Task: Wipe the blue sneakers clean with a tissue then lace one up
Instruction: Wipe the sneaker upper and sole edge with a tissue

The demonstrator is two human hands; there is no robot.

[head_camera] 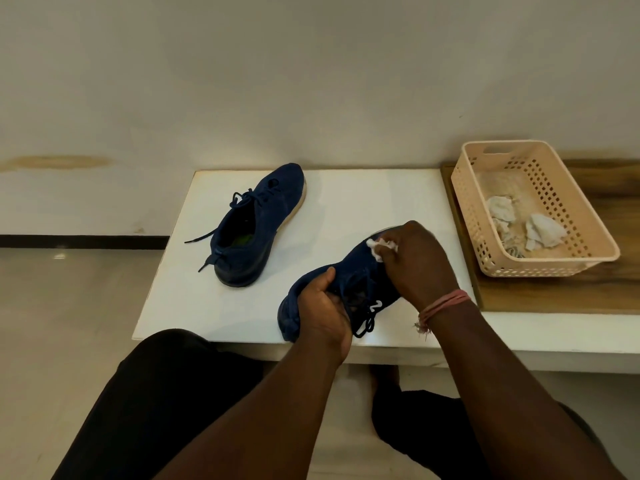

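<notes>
Sneaker [360, 271] wiping underway: right grip [415, 261] pinching tissue [379, 245] against toe, left grip [322, 306] clamping heel. Next, probably: lacing.

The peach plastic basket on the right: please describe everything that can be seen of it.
The peach plastic basket is rectangular, with perforated side walls, a smooth rim and a handle slot in its far end wall. It stands upright on the wooden surface to the right of the white table. Inside lie several crumpled tissues, some looking soiled. Neither hand touches it.
</notes>
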